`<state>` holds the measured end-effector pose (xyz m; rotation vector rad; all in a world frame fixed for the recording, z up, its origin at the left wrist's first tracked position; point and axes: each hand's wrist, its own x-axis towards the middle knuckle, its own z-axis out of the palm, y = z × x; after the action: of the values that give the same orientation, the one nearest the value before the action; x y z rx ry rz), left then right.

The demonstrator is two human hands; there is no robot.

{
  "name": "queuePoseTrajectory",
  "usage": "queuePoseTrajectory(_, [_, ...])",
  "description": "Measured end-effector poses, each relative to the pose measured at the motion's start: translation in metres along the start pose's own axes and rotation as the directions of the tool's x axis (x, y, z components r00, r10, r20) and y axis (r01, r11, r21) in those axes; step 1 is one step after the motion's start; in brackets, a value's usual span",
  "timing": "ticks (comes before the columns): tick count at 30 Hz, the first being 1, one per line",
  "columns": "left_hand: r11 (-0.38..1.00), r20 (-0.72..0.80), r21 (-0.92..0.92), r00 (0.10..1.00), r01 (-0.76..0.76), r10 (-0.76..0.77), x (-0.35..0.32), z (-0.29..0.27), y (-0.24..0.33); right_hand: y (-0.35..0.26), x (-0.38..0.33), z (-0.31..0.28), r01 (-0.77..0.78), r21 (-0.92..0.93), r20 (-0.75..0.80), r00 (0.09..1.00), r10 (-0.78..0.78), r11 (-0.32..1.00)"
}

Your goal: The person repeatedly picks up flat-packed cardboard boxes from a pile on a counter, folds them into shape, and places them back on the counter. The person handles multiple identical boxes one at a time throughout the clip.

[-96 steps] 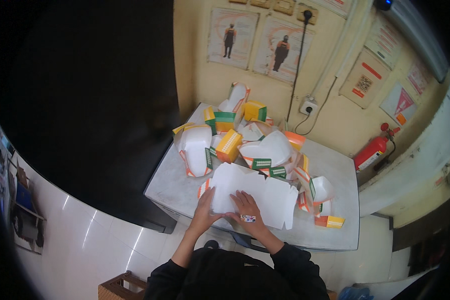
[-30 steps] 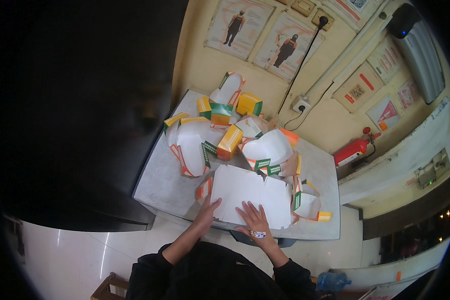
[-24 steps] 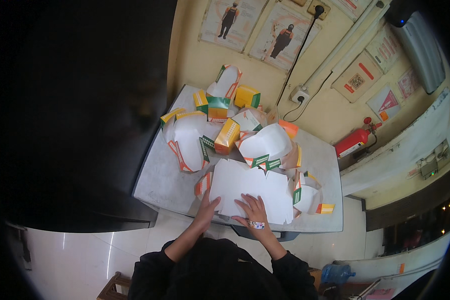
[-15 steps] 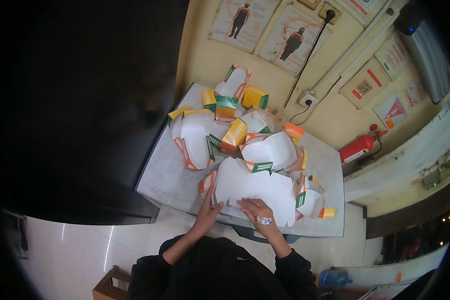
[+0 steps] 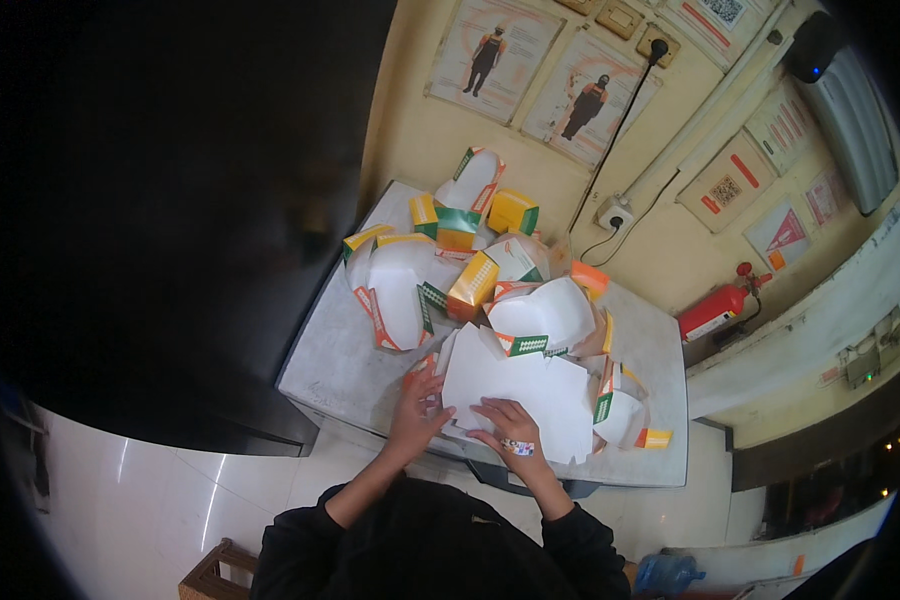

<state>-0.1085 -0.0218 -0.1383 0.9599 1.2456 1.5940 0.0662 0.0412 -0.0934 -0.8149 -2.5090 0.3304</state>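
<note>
A stack of flat white cardboard box blanks (image 5: 520, 385) lies on the near part of the table. At its near left corner is my left hand (image 5: 417, 412), fingers spread and thumb reaching to the sheets' edge. Behind those fingers an orange-printed flap (image 5: 417, 376) partly shows. My right hand (image 5: 511, 432), with a patterned band at its back, has its bent fingers and thumb on the near edge of the top blank, closed about that edge. Several formed boxes with white insides and green, orange and yellow sides, such as an open one (image 5: 543, 318), crowd just beyond.
The grey tabletop (image 5: 320, 365) meets a wall with posters, cables and a socket (image 5: 615, 212). A red fire extinguisher (image 5: 715, 308) hangs at the right. A large black panel (image 5: 190, 220) stands at the left. A wooden stool (image 5: 215, 572) and a blue water bottle (image 5: 668, 573) are low down.
My left hand's fingers have spread and moved up along the left edge of the blanks. The right hand has shifted slightly down and its thumb now shows. The whole view has tilted a little.
</note>
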Motion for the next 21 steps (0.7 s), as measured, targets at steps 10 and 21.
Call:
queuePoseTrajectory(10, [0.977, -0.007, -0.144, 0.987, 0.156, -0.159, 0.004, -0.003, -0.007, 0.012, 0.001, 0.008, 0.086, -0.064, -0.002, 0.996, -0.086, 0.994])
queuePoseTrajectory(21, [0.69, 0.169, 0.522, 0.854, -0.502, 0.492, -0.001, 0.019, 0.061, -0.029, 0.023, -0.052, 0.015, -0.141, -0.331, 0.942, -0.062, 0.99])
